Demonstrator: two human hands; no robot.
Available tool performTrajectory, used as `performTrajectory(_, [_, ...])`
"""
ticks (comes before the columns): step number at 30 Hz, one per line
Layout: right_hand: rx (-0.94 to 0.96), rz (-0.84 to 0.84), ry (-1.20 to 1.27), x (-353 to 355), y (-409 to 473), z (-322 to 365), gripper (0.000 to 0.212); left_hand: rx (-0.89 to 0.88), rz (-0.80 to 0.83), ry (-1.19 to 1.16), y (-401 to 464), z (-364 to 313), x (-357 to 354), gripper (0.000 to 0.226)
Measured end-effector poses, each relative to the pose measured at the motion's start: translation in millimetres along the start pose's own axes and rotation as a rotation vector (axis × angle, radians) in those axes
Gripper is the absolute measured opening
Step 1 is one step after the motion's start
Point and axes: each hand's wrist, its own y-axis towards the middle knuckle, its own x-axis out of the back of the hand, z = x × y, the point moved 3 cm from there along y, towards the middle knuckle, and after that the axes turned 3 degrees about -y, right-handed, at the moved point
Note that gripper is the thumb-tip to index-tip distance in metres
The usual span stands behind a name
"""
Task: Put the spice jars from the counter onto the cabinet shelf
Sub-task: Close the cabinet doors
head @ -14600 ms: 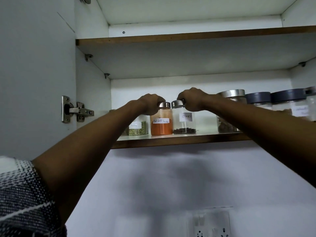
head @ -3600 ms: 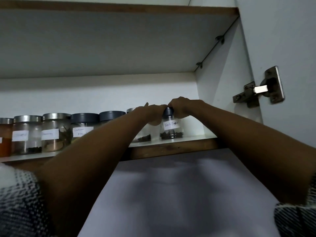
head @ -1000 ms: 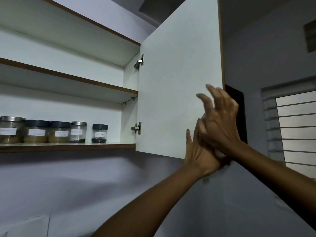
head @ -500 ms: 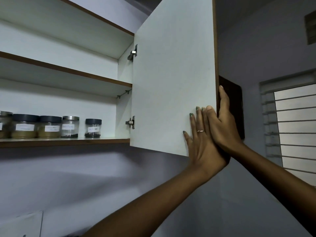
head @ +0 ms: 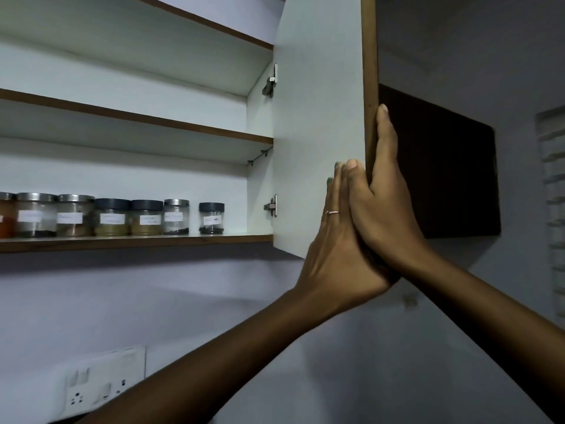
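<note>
Several labelled spice jars stand in a row on the lower cabinet shelf (head: 137, 240), from an orange-filled jar (head: 4, 218) at the left edge to a small dark-lidded jar (head: 211, 218) at the right end. The white cabinet door (head: 318, 117) stands partly open to the right of them. My left hand (head: 336, 240), wearing a ring, lies flat with straight fingers on the door's inner face near its free edge. My right hand (head: 385, 203) holds that edge, thumb on the inner face and fingers behind it. Neither hand holds a jar.
An upper shelf (head: 153, 120) sits bare above the jars. Two door hinges (head: 272, 206) show at the cabinet's right wall. A dark cabinet panel (head: 437, 166) is behind the door. A wall socket plate (head: 104, 384) is at lower left, and a louvred window (head: 553, 209) is at far right.
Both hands came off the jars and onto the right door. Over the last second the door has swung toward the cabinet, and my right hand has wrapped round its edge.
</note>
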Motion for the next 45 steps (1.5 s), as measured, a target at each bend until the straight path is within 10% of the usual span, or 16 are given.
performTrajectory(8, [0.072,0.158,0.144,-44.2,-11.0,32.5,0.068,-0.104,-0.109,-0.073,-15.9,10.7,66.8,0.106])
performTrajectory(28, [0.067,0.186,0.043,-238.8,-53.5,96.5,0.061,0.172,-0.357,-0.023,-98.5,123.1,226.5,0.064])
performTrajectory(45, [0.127,0.377,-0.257,-376.2,-73.1,46.3,0.06,0.364,-0.19,0.235,-96.0,249.2,292.2,0.091])
